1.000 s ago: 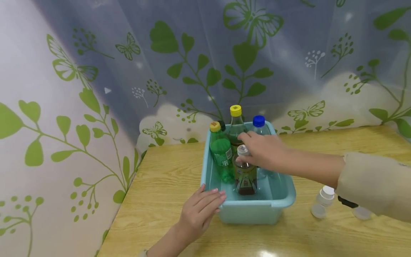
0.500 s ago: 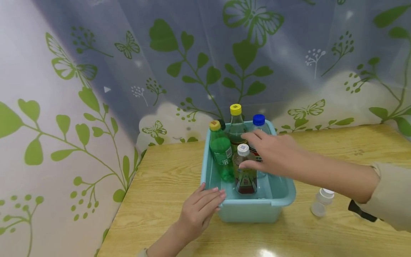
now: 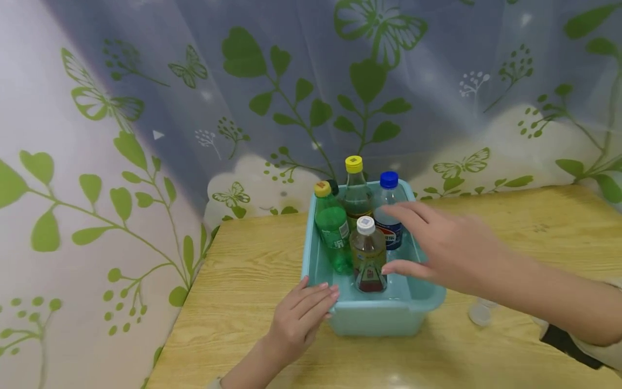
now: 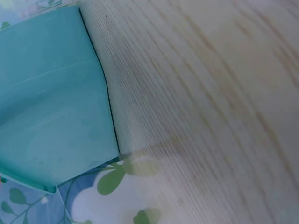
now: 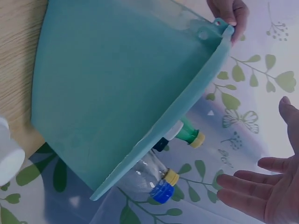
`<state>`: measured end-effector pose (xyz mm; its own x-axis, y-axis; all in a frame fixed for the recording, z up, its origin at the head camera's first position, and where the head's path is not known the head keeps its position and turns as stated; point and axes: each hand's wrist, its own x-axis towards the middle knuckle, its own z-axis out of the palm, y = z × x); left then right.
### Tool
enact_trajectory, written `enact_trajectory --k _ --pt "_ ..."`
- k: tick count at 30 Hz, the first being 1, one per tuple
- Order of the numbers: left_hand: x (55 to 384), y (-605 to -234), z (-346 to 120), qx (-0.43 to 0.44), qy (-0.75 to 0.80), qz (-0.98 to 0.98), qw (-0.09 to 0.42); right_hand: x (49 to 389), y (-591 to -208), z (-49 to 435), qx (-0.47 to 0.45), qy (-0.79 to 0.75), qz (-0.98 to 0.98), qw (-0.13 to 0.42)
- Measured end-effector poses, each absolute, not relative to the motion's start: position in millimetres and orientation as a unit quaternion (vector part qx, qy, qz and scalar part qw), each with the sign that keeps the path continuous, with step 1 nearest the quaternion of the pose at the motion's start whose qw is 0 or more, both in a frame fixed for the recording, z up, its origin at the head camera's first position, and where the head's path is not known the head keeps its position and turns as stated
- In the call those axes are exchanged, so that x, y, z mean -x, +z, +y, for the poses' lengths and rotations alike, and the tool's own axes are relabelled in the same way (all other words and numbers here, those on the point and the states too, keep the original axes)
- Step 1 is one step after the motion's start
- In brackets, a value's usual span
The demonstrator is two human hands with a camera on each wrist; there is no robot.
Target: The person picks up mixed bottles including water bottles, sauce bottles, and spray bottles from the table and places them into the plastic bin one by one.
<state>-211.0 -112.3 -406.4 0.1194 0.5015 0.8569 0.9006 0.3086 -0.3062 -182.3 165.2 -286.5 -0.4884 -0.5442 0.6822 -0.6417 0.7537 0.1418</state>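
A light-blue plastic tub (image 3: 374, 320) stands on the table with several bottles upright in it. My left hand (image 3: 293, 321) holds the tub's near-left corner, fingers over the rim and thumb outside below it. My right hand (image 3: 457, 248) hovers above the tub's right side, fingers and thumb spread, holding nothing. Closest to it are a white-capped bottle of dark liquid (image 3: 369, 265) and a blue-capped bottle (image 3: 389, 208). Further left are a green bottle with a yellow cap (image 3: 332, 224) and a clear yellow-capped bottle (image 3: 358, 194). Behind the green one, only a black cap (image 3: 333, 187) shows.
Right of the tub, a small white container (image 3: 481, 313) on the wooden table (image 3: 252, 259) is partly hidden by my right forearm. White containers (image 5: 9, 158) also show in the right wrist view. A curtain (image 3: 291, 108) with leaves and butterflies hangs behind and left.
My right hand has come away from the white-capped bottle and moved right, its fingers spreading. That bottle stays standing in the tub. My left hand has kept its place.
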Motion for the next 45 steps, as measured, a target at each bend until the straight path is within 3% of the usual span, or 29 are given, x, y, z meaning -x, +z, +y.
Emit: enact_trajectory --k 13,45 --pt "209.8 -406.0 -113.3 0.551 -0.204 -0.636 0.501 158.3 -294.1 179.7 -0.344 0.076 -0.827 0.439" --pt "212.6 -410.9 -115.4 0.554 -0.21 -0.637 0.493 155.3 -326.1 227.8 -0.355 0.09 -0.8 0.476"
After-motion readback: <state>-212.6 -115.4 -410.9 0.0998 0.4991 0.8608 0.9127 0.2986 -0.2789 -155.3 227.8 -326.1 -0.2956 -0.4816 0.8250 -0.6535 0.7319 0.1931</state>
